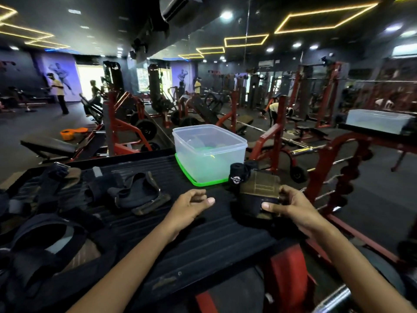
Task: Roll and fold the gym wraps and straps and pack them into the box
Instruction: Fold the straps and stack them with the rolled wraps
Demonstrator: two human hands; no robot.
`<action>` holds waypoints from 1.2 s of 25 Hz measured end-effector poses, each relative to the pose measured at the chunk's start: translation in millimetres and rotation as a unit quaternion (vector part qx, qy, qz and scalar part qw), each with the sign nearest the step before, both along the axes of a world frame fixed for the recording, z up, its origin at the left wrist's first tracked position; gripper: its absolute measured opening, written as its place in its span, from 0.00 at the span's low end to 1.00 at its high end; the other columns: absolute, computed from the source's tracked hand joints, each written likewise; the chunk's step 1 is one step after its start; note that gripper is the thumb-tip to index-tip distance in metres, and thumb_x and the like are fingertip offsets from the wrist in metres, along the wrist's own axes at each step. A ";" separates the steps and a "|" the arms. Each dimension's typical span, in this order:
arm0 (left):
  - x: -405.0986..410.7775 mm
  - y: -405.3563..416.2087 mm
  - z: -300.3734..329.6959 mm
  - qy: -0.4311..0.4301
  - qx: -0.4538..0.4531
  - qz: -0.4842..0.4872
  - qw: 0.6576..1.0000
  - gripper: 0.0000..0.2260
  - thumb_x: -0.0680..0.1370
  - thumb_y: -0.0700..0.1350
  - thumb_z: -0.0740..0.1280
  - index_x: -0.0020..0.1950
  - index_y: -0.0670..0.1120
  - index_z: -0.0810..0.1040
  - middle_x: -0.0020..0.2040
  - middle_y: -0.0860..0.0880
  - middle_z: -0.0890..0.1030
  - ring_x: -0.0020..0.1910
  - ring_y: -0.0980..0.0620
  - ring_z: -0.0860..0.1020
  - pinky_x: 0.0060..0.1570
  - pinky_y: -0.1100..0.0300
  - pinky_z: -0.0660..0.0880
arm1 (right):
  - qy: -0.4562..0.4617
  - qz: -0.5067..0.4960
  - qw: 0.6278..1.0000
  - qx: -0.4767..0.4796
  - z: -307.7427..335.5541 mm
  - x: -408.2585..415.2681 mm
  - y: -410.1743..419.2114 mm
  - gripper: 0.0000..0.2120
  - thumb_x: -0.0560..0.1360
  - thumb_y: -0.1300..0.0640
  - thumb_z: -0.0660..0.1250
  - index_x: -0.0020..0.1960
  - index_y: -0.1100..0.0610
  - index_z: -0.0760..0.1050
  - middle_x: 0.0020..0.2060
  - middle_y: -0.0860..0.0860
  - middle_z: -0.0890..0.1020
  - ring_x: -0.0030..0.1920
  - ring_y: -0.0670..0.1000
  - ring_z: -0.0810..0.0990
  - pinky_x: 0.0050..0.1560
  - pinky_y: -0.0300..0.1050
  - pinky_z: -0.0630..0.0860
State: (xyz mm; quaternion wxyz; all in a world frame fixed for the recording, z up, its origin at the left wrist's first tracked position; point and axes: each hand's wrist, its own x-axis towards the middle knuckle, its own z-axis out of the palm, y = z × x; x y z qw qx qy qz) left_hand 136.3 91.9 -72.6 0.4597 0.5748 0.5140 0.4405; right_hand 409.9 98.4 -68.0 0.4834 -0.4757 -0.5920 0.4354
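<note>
A clear plastic box [209, 150] stands on its green lid at the far edge of the black ribbed bench pad [191, 233]. My right hand [291, 205] grips a folded dark and olive strap [255, 195] just right of the box's near corner, thumb on its front face. A rolled black wrap [237, 176] with a white logo lies against the strap's far side. My left hand [191, 203] hovers loosely curled over the pad and holds nothing. Several loose black straps [137, 193] lie to the left.
A padded black belt or harness [45, 245] fills the near left of the pad. Red gym frames [320, 177], barbells and benches surround the pad. A second clear box [376, 120] sits on a rack at right. People stand far off in the gym.
</note>
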 end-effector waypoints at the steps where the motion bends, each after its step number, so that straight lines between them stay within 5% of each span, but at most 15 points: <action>1: -7.3 -0.4 -2.4 -0.001 -0.002 0.009 1.000 0.19 0.76 0.46 0.70 0.65 0.44 0.74 0.58 0.48 0.79 0.55 0.55 0.78 0.60 0.56 0.74 | -0.028 -0.015 1.000 0.001 2.5 10.4 -1.8 0.31 0.57 0.57 0.83 0.53 0.68 0.74 0.47 0.58 0.84 0.44 0.50 0.83 0.41 0.37 0.79; 4: -28.4 2.2 -11.9 0.085 0.030 0.023 0.996 0.16 0.75 0.45 0.71 0.61 0.45 0.76 0.57 0.48 0.80 0.55 0.54 0.79 0.61 0.55 0.74 | -0.085 -0.093 0.992 -0.003 4.1 31.2 -1.6 0.21 0.65 0.65 0.77 0.54 0.65 0.72 0.49 0.57 0.83 0.48 0.52 0.81 0.46 0.38 0.79; 6: -32.9 2.3 -14.7 0.167 0.066 0.007 0.984 0.14 0.74 0.47 0.72 0.59 0.48 0.77 0.56 0.51 0.80 0.55 0.57 0.78 0.57 0.60 0.75 | -0.154 -0.153 0.976 0.003 3.9 36.5 0.0 0.23 0.65 0.59 0.79 0.54 0.58 0.70 0.50 0.52 0.81 0.52 0.53 0.80 0.53 0.47 0.77; 8: -32.0 1.0 -14.8 0.199 0.082 -0.004 0.977 0.14 0.74 0.47 0.72 0.60 0.49 0.77 0.57 0.53 0.79 0.56 0.58 0.78 0.51 0.68 0.71 | -0.229 -0.187 0.955 0.012 7.8 31.7 -2.7 0.26 0.66 0.55 0.79 0.56 0.57 0.68 0.50 0.50 0.78 0.51 0.51 0.77 0.53 0.46 0.72; 13: -33.8 1.0 -13.2 0.205 0.100 -0.008 0.974 0.14 0.75 0.47 0.71 0.59 0.48 0.77 0.58 0.51 0.79 0.56 0.57 0.77 0.52 0.67 0.70 | -0.349 -0.246 0.903 0.048 9.3 21.8 -7.4 0.27 0.67 0.47 0.77 0.59 0.57 0.69 0.51 0.55 0.80 0.53 0.58 0.78 0.49 0.49 0.73; 18: -31.9 1.4 -13.8 0.219 0.108 -0.017 0.970 0.14 0.75 0.46 0.71 0.60 0.48 0.77 0.59 0.51 0.78 0.58 0.57 0.76 0.45 0.76 0.69 | -0.352 -0.211 0.912 0.007 17.5 32.0 -10.5 0.29 0.66 0.48 0.78 0.61 0.60 0.72 0.57 0.57 0.80 0.59 0.58 0.77 0.54 0.48 0.73; 24: -32.1 2.1 -15.6 0.217 0.108 -0.023 0.970 0.13 0.75 0.46 0.71 0.59 0.48 0.77 0.60 0.51 0.78 0.58 0.56 0.76 0.51 0.71 0.71 | -0.362 -0.181 0.914 -0.038 23.0 35.3 -10.5 0.35 0.65 0.53 0.79 0.66 0.60 0.67 0.61 0.56 0.76 0.62 0.57 0.75 0.54 0.44 0.70; 27: -33.4 1.4 -10.1 0.223 0.122 -0.003 0.967 0.12 0.75 0.46 0.71 0.58 0.48 0.78 0.58 0.52 0.78 0.56 0.58 0.77 0.48 0.71 0.70 | -0.382 -0.264 0.884 0.061 33.6 26.8 -17.2 0.36 0.66 0.59 0.77 0.70 0.60 0.65 0.63 0.59 0.72 0.62 0.59 0.72 0.61 0.53 0.72; 30: -43.2 -0.4 1.8 0.207 0.146 0.040 0.967 0.10 0.76 0.44 0.70 0.56 0.47 0.79 0.56 0.51 0.79 0.54 0.57 0.78 0.47 0.72 0.70 | -0.309 -0.289 0.862 0.280 46.9 -22.8 -31.7 0.18 0.71 0.62 0.73 0.59 0.60 0.73 0.49 0.55 0.77 0.49 0.51 0.76 0.49 0.41 0.70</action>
